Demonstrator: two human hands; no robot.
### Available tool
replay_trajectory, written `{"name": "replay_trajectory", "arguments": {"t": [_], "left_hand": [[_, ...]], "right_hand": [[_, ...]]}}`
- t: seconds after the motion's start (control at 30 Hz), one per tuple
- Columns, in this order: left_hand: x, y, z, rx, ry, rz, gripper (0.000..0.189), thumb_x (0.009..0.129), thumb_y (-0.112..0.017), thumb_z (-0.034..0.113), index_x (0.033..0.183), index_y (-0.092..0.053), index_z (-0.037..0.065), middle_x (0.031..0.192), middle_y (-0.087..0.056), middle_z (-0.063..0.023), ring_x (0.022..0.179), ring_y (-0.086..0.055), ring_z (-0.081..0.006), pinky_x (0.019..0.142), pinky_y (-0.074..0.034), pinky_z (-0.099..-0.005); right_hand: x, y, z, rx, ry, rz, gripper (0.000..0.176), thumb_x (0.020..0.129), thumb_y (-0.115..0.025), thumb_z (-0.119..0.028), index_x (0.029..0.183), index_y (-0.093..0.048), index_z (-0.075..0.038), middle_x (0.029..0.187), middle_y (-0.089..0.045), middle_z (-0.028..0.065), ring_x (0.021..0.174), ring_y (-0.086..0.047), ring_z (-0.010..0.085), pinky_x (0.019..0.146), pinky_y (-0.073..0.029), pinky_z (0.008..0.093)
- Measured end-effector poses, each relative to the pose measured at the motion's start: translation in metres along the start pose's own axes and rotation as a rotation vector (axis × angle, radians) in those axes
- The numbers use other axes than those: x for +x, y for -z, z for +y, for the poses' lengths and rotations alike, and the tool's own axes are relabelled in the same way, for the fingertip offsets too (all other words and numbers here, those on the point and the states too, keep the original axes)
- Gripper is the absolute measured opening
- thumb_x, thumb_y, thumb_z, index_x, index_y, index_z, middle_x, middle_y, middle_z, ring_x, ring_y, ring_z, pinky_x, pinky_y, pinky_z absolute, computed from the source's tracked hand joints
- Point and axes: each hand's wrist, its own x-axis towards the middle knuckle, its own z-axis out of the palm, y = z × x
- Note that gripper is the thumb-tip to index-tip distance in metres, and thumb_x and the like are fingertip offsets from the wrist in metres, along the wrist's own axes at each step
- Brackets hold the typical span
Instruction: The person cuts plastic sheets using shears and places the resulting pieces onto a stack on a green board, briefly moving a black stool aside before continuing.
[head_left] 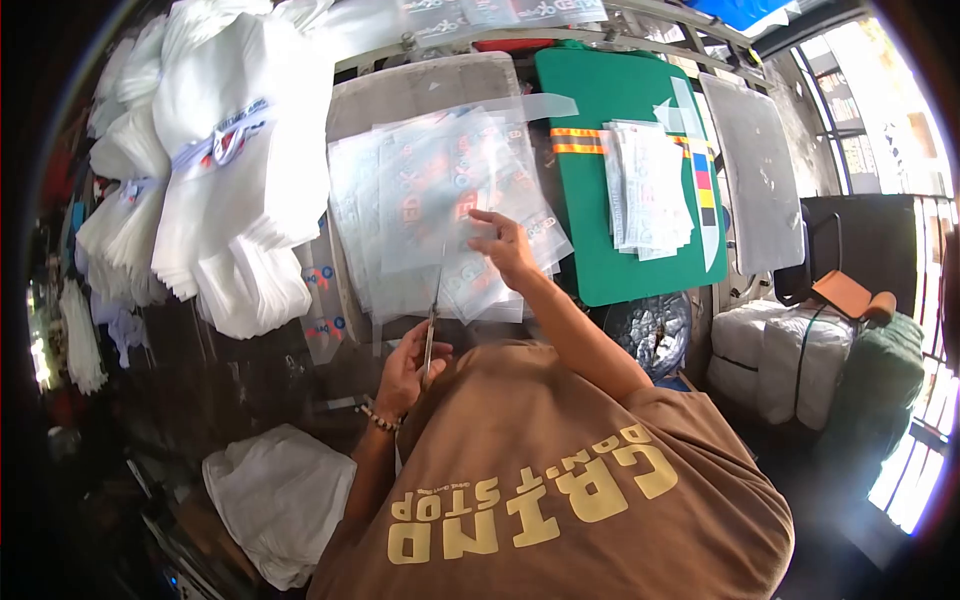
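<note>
head view: a person's left hand point(405, 370) is closed around the handle end of what look like metal scissors point(434, 312), slim blades pointing away from the body, over the near part of a pile of printed plastic sheets point(415, 190). up and to the right of that grip, the right hand point(505, 250) reaches over the same pile, thumb and forefinger visibly apart, about half open; nothing shows clearly between them, and whether the fingertips press on the top sheet i cannot tell. the sheets lie just beyond the left hand, loosely fanned on a grey board point(430, 85). they look very light, thin, limp and slippery, likely to slide over one another or crease; a loose corner or edge seems the best place to pinch. right of the right hand, a smaller stack point(645, 190) rests on a green board point(590, 275). up and left of the left hand hang bundled white bags point(230, 180).
</note>
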Motion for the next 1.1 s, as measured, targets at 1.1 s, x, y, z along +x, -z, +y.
{"name": "replay_trajectory", "arguments": {"t": [1.1], "left_hand": [[0.048,-0.031,-0.045,0.001,0.033,0.158,0.064,0.091,-0.067,0.003,0.146,-0.035,-0.005,0.112,-0.068,-0.0128,0.099,-0.063,-0.0113,0.086,-0.052,-0.0245]], "right_hand": [[-0.017,-0.005,0.019,0.57,0.111,0.122,0.044,0.08,-0.069,0.009,0.123,-0.056,0.004,0.12,-0.059,0.0115,0.105,-0.065,0.0203,0.09,-0.052,0.0301]]}}
